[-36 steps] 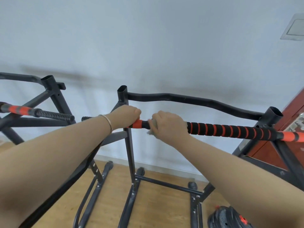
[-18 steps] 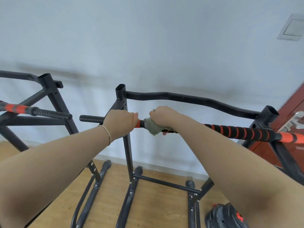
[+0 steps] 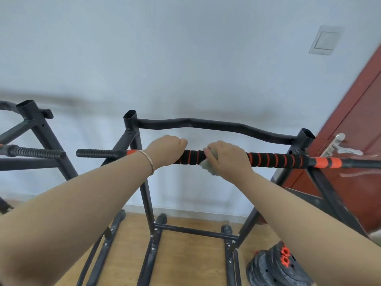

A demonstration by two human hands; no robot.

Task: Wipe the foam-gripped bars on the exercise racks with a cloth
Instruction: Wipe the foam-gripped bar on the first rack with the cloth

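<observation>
**Both Hands on the Bar, Cloth Under the Right**

1. Right hand point(image 3: 226, 159): at the centre of the frame, curled over the top of the foam-gripped bar point(image 3: 276, 159). It clamps a pale grey-green cloth point(image 3: 209, 167) against the foam. The cloth bulges out below and to the left of the fingers, wrapped round the bar.

2. Left hand point(image 3: 167, 149): just left of the right hand, fist closed round the same bar. A short run of black-and-orange foam shows between the two hands. A thin bracelet point(image 3: 148, 162) sits on the left wrist.

3. The bar: runs level across the middle of the frame, from a ribbed black end at centre left to a solid orange section at the right edge. It lies across the black rack point(image 3: 145, 188).

4. The rack: a wavy black crossbar point(image 3: 216, 125) joins its two open-topped posts, just above the hands.

5. Surroundings:
   - Left edge: a second rack point(image 3: 40, 129) carries another ribbed bar point(image 3: 35, 152).
   - Right edge: a red-brown door point(image 3: 354, 120) with a metal handle point(image 3: 338, 145).
   - Upper right: a wall plate point(image 3: 325, 40).
   - Lower right: stacked black weight plates point(image 3: 276, 269) on the wooden floor point(image 3: 185, 259).
</observation>
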